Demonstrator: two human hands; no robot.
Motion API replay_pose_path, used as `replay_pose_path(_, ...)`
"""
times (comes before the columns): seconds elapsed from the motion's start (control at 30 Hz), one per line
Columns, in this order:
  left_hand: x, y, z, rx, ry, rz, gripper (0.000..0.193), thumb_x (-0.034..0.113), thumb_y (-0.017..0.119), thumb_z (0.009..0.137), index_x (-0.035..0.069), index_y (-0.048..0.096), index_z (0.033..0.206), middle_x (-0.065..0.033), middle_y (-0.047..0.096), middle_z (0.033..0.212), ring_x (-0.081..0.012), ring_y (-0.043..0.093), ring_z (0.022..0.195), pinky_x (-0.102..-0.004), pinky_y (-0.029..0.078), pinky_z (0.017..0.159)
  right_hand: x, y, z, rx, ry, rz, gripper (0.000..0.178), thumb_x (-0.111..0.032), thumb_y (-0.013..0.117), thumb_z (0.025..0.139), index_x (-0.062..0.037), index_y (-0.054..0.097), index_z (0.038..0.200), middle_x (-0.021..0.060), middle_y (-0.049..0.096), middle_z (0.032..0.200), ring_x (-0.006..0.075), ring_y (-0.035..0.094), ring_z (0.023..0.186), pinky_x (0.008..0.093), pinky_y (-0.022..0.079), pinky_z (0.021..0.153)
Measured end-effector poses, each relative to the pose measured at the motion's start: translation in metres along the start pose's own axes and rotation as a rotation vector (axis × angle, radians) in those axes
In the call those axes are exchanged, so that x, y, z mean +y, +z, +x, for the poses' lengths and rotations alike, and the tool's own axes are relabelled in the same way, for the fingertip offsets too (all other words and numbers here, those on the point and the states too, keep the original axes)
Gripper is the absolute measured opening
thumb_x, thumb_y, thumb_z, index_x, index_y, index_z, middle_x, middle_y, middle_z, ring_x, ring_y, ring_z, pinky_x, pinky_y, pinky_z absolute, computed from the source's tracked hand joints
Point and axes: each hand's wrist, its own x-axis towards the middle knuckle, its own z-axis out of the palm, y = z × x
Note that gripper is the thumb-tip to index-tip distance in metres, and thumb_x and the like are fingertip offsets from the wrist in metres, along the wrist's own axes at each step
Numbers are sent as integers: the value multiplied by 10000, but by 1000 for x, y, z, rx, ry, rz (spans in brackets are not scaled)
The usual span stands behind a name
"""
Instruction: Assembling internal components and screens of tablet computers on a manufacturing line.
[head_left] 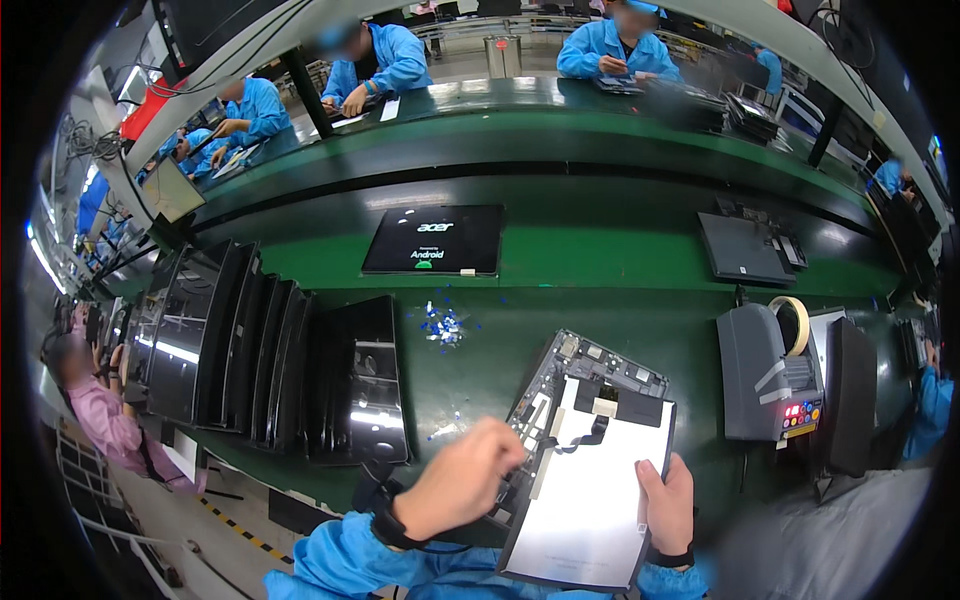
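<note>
My right hand [670, 507] grips the right edge of a tablet screen panel [590, 500], thumb on its pale back. The panel is tilted; a black ribbon cable [590, 436] and a dark strip show near its upper end. Behind and partly under it lies an opened tablet housing [618, 367] with bare circuit parts. My left hand [465, 478] is closed beside the panel's left edge, over the housing's left side. Its fingers are curled in, and what they hold, if anything, is hidden. Both wrists wear black bands.
Several dark screen panels [270, 350] stand stacked at the left. Small blue and white scraps [441, 325] lie mid-bench. A lit tablet [432, 240] rests farther back; dark tablet parts [745, 247] lie back right. A grey tape dispenser [755, 375] stands right. Co-workers sit across the bench.
</note>
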Motion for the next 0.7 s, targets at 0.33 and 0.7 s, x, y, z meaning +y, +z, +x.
replay_pose_path(0.33, -127, -43, 84, 597, -81, 543, 65, 38, 542, 882, 5, 522, 934, -162, 552, 908, -357, 572, 834, -403, 473, 711, 8, 4, 3, 12, -47, 61, 201, -67, 576, 909, 62, 489, 1038, 115, 595, 975, 128, 558, 860, 273, 464, 786)
replay_pose_path(0.7, -134, -33, 61, 268, -84, 772, 59, 88, 633, 798, 32, 629, 818, -85, 559, 885, -283, 532, 910, -374, 445, 781, 12, -6, 2, 32, -53, 8, 212, -90, 582, 914, 54, 511, 1050, 101, 609, 984, 119, 553, 868, 262, 455, 788)
